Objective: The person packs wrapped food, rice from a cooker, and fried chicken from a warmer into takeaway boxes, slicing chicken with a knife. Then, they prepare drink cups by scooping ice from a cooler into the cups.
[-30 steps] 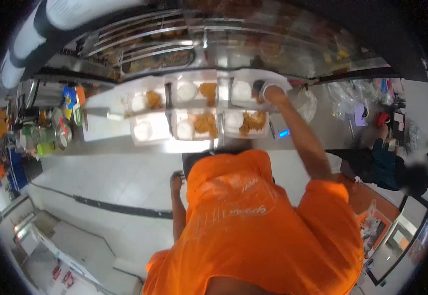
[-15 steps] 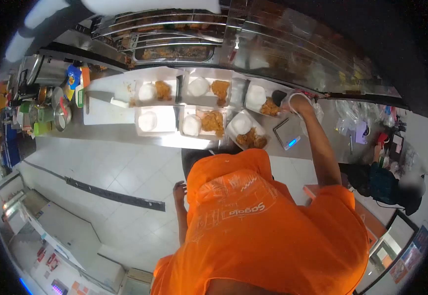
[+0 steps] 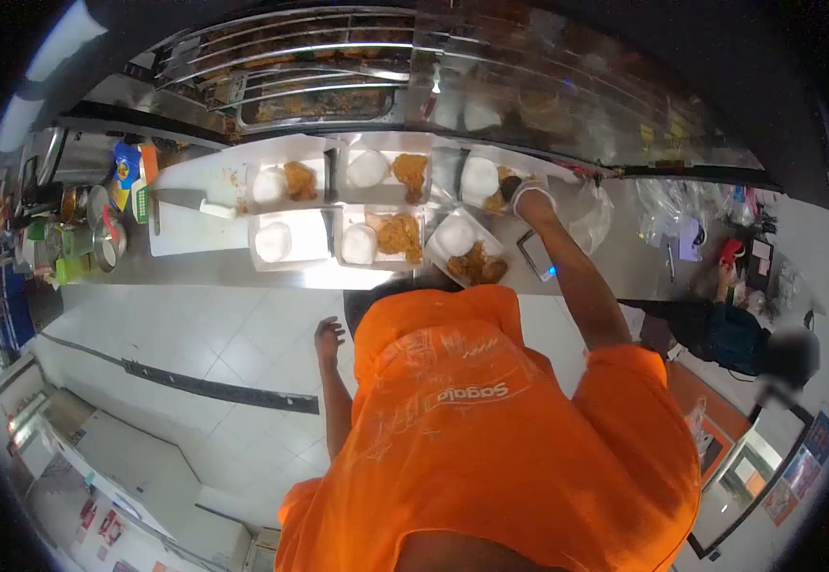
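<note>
Boxes (image 3: pixel 483 204) hold food on the table (image 3: pixel 629 250); right hand (image 3: pixel 532 202) touches one, grip unclear; left hand (image 3: pixel 329 337) hangs, fingers apart.

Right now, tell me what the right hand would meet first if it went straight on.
Likely the dark item at the fingertips of the right hand, unless the hand already holds it; then the rightmost back-row box. How high the hand is above the box is unclear.
</note>
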